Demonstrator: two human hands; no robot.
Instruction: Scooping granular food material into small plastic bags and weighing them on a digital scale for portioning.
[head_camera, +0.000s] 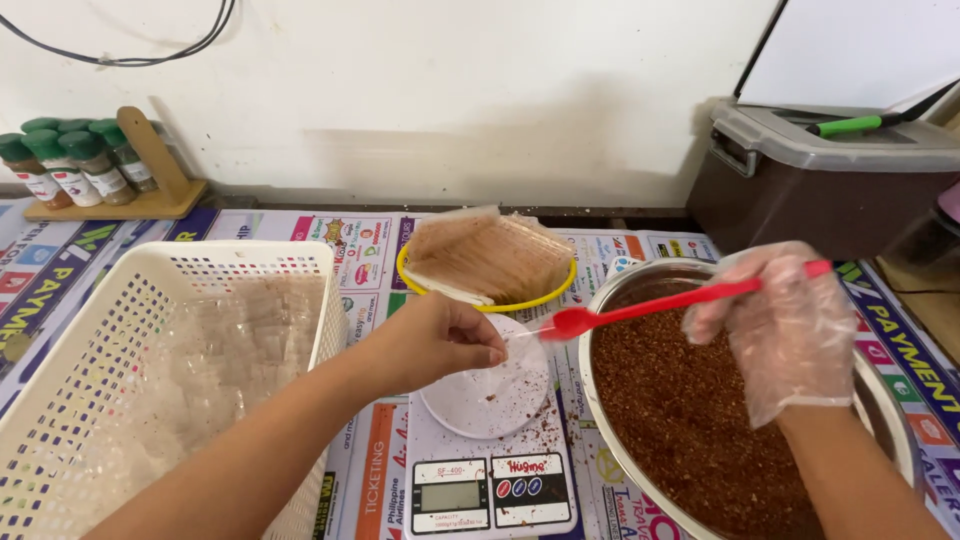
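My right hand (790, 325), in a thin clear plastic glove, grips a red plastic spoon (650, 305) whose bowl points left, over the rim of a large steel bowl (598, 300) full of reddish-brown ground spice. My bare left hand (440, 340) pinches a small clear plastic bag (525, 333) by the spoon's tip, above a white kitchen scale (490, 470) with a round white dish (480, 400) dusted with spice.
A white lattice basket (150, 300) holding clear packets stands at the left. Behind the scale a yellow bowl (480, 300) holds stacked plastic bags. Green-capped spice jars (70, 160) sit on a wooden rack far left; a brown lidded bin (820, 180) stands at the back right.
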